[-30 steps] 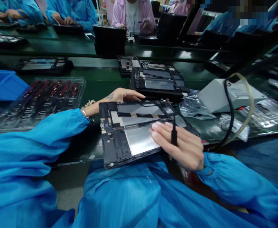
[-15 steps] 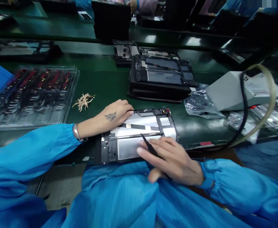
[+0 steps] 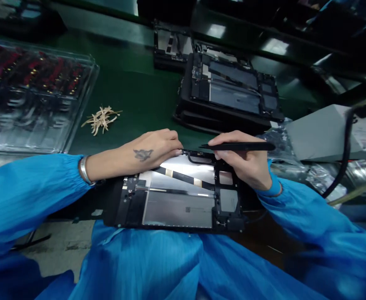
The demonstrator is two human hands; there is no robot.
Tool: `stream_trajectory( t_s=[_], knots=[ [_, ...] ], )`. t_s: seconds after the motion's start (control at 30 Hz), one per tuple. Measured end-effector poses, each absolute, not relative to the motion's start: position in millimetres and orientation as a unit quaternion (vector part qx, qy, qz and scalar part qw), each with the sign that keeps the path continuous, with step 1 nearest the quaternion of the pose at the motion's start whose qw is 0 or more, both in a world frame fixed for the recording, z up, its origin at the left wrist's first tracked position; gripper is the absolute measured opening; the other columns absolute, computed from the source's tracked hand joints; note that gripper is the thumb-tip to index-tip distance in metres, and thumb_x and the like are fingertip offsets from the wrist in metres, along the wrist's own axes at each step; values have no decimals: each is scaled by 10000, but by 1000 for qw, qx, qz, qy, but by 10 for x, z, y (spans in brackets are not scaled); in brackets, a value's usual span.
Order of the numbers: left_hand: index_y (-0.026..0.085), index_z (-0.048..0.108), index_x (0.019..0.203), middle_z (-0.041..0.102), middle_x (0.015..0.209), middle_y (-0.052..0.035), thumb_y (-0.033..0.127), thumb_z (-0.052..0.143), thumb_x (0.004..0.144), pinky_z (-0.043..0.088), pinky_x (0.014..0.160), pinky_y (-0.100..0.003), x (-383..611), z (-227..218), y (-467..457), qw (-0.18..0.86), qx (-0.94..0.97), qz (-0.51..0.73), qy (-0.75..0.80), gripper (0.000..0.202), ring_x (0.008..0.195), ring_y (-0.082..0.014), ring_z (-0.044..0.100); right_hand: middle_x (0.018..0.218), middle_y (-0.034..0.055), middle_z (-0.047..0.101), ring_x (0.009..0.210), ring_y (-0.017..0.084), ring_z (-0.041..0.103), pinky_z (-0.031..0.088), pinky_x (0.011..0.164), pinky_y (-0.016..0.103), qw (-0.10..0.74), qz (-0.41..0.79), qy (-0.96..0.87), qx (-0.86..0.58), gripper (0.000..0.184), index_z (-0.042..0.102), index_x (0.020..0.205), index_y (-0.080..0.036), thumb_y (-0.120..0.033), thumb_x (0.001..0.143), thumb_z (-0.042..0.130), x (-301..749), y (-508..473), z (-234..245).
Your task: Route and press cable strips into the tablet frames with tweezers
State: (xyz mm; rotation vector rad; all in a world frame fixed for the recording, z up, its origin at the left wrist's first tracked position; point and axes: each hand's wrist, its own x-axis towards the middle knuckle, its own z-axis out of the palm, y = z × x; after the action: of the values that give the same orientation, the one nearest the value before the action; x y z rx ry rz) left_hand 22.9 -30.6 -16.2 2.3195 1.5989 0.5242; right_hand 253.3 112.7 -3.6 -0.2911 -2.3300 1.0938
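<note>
An opened tablet [image 3: 176,208] lies in front of me at the bench edge, its silvery inner plate, black frame and a slanting dark ribbon cable [image 3: 183,177] exposed. Over its left part reaches my left hand [image 3: 158,150], fingers bent and pressed together at the far edge; what the fingertips touch there is partly hidden. My right hand [image 3: 245,160] is closed around black tweezers [image 3: 245,146], held almost level above the tablet's far right edge. Their fine tip points left, towards my left fingertips, with a gap between.
Beyond the tablet stands a stack of opened tablets [image 3: 233,93]. At left sits a clear plastic tray [image 3: 45,133] of small parts, with a heap of pale strips [image 3: 101,118] beside it. A grey box [image 3: 323,133], plastic bags and a dark cable [image 3: 342,162] occupy the right.
My right hand has risen with the tweezers from the tablet's near middle to its far right edge, turning them level. My left hand stays at the far edge. The view has tilted down.
</note>
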Motion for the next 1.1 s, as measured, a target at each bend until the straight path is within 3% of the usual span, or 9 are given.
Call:
stream_trajectory(
  t_s=[0.13, 0.23, 0.37, 0.53, 0.67, 0.83, 1.1],
  knots=[
    [123, 678, 1153, 598, 1011, -65, 333, 370, 1102, 422, 780, -303, 247, -154, -307, 138, 795, 180, 563, 377, 902, -187, 562, 915, 10, 723, 789, 177, 684, 566, 719, 333, 262, 465, -838, -115, 182, 746, 1070, -284, -316, 892, 720, 2556, 1111, -34],
    [132, 679, 1165, 604, 1017, -65, 340, 367, 1103, 422, 776, -303, 250, -158, -310, 139, 791, 182, 567, 380, 906, -189, 564, 888, 0, 729, 768, 158, 680, 558, 701, 311, 300, 415, -850, -126, 112, 755, 1012, -288, -269, 919, 696, 2584, 1073, -45],
    [127, 679, 1151, 613, 1018, -74, 357, 327, 1109, 419, 768, -311, 245, -188, -311, 125, 796, 184, 562, 422, 909, -197, 568, 943, 4, 757, 798, 162, 699, 572, 717, 310, 313, 354, -872, -126, 200, 760, 1058, -290, -186, 909, 678, 2610, 1086, -44],
    [149, 667, 1156, 616, 1036, -73, 373, 297, 1112, 417, 770, -322, 236, -214, -314, 120, 796, 184, 564, 435, 936, -206, 575, 947, 26, 775, 871, 189, 717, 599, 778, 340, 249, 404, -877, -80, 156, 793, 1005, -266, -203, 901, 695, 2550, 1162, 9],
    [160, 671, 1125, 623, 1033, -78, 384, 284, 1111, 420, 764, -324, 236, -213, -310, 127, 793, 184, 566, 447, 918, -204, 576, 989, 25, 796, 893, 201, 746, 632, 804, 351, 216, 435, -865, -124, 153, 805, 1010, -279, -230, 877, 746, 2517, 1149, 22],
    [175, 667, 1130, 632, 1034, -86, 398, 270, 1111, 425, 767, -329, 218, -253, -302, 117, 800, 191, 557, 456, 914, -203, 582, 982, 24, 803, 889, 215, 763, 653, 806, 363, 204, 432, -861, -175, 131, 811, 990, -282, -299, 865, 773, 2531, 1131, 13],
    [183, 658, 1133, 629, 1051, -87, 377, 277, 1111, 429, 776, -333, 195, -299, -307, 105, 806, 199, 548, 428, 936, -208, 586, 996, 10, 806, 907, 204, 766, 647, 827, 342, 206, 430, -863, -165, 140, 813, 998, -290, -287, 862, 781, 2527, 1137, -2]
  ],
)
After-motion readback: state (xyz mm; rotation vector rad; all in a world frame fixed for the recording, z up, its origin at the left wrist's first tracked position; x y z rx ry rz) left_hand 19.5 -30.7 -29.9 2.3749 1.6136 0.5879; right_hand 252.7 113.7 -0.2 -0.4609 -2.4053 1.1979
